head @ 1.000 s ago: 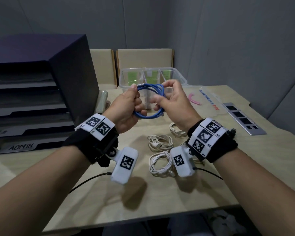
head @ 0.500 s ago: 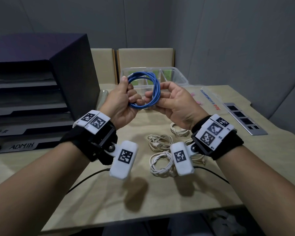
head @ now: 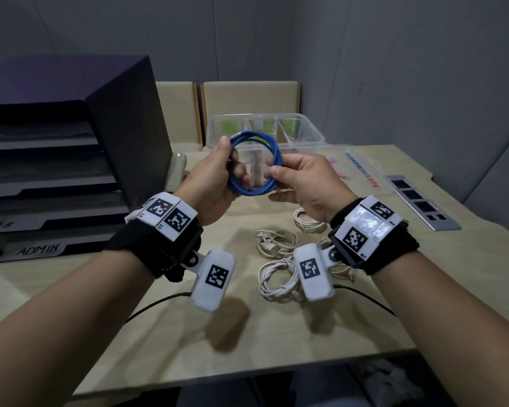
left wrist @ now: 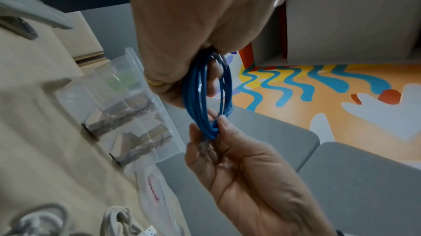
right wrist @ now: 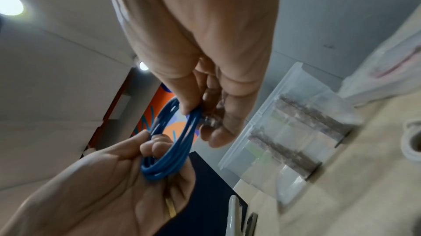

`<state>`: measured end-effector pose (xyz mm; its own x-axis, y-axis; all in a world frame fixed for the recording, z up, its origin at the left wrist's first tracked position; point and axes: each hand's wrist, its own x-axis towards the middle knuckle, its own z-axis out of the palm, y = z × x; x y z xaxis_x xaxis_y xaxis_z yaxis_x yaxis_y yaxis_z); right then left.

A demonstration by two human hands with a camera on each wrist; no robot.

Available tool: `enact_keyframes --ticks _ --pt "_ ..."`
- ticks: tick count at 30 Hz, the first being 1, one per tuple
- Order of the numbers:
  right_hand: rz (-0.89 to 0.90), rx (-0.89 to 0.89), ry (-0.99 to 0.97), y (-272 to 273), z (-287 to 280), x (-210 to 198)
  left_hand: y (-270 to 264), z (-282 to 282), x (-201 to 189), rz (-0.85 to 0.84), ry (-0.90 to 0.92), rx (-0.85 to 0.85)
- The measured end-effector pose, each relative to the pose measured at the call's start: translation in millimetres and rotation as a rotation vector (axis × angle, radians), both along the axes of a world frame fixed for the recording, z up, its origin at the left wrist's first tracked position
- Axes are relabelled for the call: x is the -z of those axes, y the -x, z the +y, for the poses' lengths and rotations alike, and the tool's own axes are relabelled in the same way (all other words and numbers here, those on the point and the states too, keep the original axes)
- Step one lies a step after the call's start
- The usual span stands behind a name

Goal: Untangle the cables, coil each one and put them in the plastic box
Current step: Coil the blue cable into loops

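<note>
The blue cable [head: 254, 164] is held up in the air above the worktop [head: 171, 333], just in front of the plastic box [head: 312, 133]. It is wound into a round coil of several loops. The loops are kept close together, and a hole is left in the middle.

The coil is gripped on one side by the left hand [head: 215, 180], whose fingers are curled round the loops. The other side is pinched by the fingers [head: 275, 173] of the right hand [head: 309, 186]. In the right wrist view a clear plug end [right wrist: 210, 120] is seen tucked under that hand's fingers.

The box is set near the far edge of the worktop, close to the wall. It is open at the top and split into parts by thin walls. A tall dark file tray [head: 71, 160] is stood to the left of the hands, so little room is left on that side. More room is seen to the right, where a flat grey strip [head: 420, 205] is laid.

White cables [head: 276, 259] are laid in small bundles on the worktop under the hands. Bare worktop is seen between them and the near edge.
</note>
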<state>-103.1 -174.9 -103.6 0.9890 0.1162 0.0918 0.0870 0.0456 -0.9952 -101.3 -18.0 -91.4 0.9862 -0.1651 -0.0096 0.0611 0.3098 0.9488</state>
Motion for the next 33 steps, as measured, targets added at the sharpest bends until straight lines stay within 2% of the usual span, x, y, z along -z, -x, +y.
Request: enact_keyframes --ticks 2,5,7,9,13,16,24,27,30,33 --pt "0.048 0.014 -0.079 1.0 -3.8 -0.4 6.3 0.3 1.4 -0.079 -0.087 0.106" --pt "0.110 0.013 -0.228 3.8 -7.6 -4.9 12.1 3.4 8.8 -0.192 -0.083 0.247" --pt "0.128 0.026 -0.284 4.8 -8.5 -9.3 14.1 6.0 13.0 -0.231 -0.096 0.284" --pt "0.133 0.046 -0.284 5.6 -10.0 -12.9 16.7 5.4 13.6 -0.248 -0.139 0.211" --pt "0.111 0.062 -0.109 8.0 -6.9 -13.5 18.0 -2.8 8.5 -0.187 -0.181 -0.114" --pt "0.068 0.098 -0.015 9.1 -2.0 -9.5 10.4 -1.7 10.6 -0.141 -0.282 -0.209" --pt "0.046 0.093 -0.026 11.4 12.1 -5.4 1.0 -2.0 20.3 -0.095 -0.413 -0.250" --pt "0.034 0.096 -0.031 9.6 12.6 -7.7 -1.0 -3.4 21.0 -0.055 -0.515 -0.258" --pt "0.029 0.112 -0.029 9.6 9.1 -10.6 1.5 -3.3 17.0 -0.086 -0.565 -0.189" --pt "0.030 0.153 -0.022 9.7 1.7 -10.6 10.2 1.0 14.8 -0.099 -0.531 -0.007"
